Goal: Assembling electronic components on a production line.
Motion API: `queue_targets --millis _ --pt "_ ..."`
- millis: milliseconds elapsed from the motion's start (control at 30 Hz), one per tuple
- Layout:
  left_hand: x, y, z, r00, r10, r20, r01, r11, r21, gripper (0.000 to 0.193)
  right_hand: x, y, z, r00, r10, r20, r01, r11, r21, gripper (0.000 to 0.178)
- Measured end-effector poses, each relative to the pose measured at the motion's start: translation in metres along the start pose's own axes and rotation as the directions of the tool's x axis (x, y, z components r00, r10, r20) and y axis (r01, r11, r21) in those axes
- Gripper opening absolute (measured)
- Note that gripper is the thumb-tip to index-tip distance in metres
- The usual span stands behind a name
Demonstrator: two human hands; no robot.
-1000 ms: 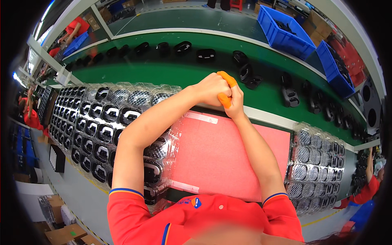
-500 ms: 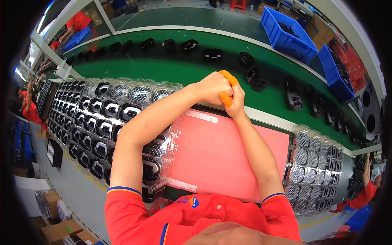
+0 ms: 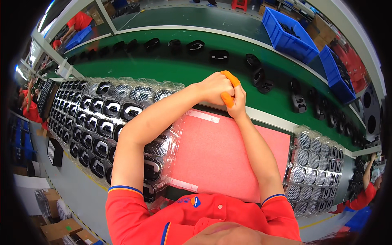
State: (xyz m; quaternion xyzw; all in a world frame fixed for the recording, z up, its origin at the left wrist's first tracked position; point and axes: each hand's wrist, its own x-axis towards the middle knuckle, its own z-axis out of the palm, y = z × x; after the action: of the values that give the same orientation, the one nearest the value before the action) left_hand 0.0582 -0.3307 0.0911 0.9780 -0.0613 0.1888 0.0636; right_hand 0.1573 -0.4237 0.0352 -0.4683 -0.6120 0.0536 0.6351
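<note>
My two hands meet above the near edge of the green belt, beyond the pink mat. My left hand (image 3: 214,89) is closed in a fist, and what it may hold is hidden. Around that fist my right hand (image 3: 240,98) is wrapped, with orange finger covers on its thumb and a finger. Both arms reach forward over the pink mat (image 3: 216,155), which has white tape strips along its left side. Glossy black rounded shells (image 3: 219,55) lie spaced along the green belt (image 3: 171,65) past my hands, none of them touched.
Clear plastic trays (image 3: 98,134) of black rounded parts are stacked on the left, and more clear trays (image 3: 312,171) stand right of the mat. Blue bins (image 3: 286,36) sit beyond the belt at the far right. Other people in red work at both sides.
The black shells on the belt have shifted a little to the right. My hands stay clasped in nearly the same place.
</note>
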Motion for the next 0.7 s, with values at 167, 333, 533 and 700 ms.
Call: queue_targets --millis 167,333,533,700 --pt "0.0018 0.0014 -0.001 1.0 0.001 0.011 -0.001 1.0 0.025 0.01 -0.0004 0.0027 -0.0016 1.0 -0.005 -0.007 0.005 1.0 0.019 0.057" --pt "-0.0025 0.0 -0.0012 1.0 -0.004 -0.008 0.004 1.0 -0.016 0.01 -0.0022 0.0008 0.001 0.999 0.035 0.018 -0.035 0.999 -0.006 0.057" --pt "0.0029 -0.0029 0.001 1.0 -0.002 0.01 0.002 1.0 0.019 0.011 0.0013 0.0029 -0.0028 1.0 0.023 0.01 -0.023 1.0 0.002 0.058" --pt "-0.0041 -0.0056 -0.0001 1.0 -0.004 -0.002 0.004 1.0 0.015 0.012 0.0011 0.0044 0.005 0.999 0.023 0.024 -0.024 1.0 0.011 0.058"
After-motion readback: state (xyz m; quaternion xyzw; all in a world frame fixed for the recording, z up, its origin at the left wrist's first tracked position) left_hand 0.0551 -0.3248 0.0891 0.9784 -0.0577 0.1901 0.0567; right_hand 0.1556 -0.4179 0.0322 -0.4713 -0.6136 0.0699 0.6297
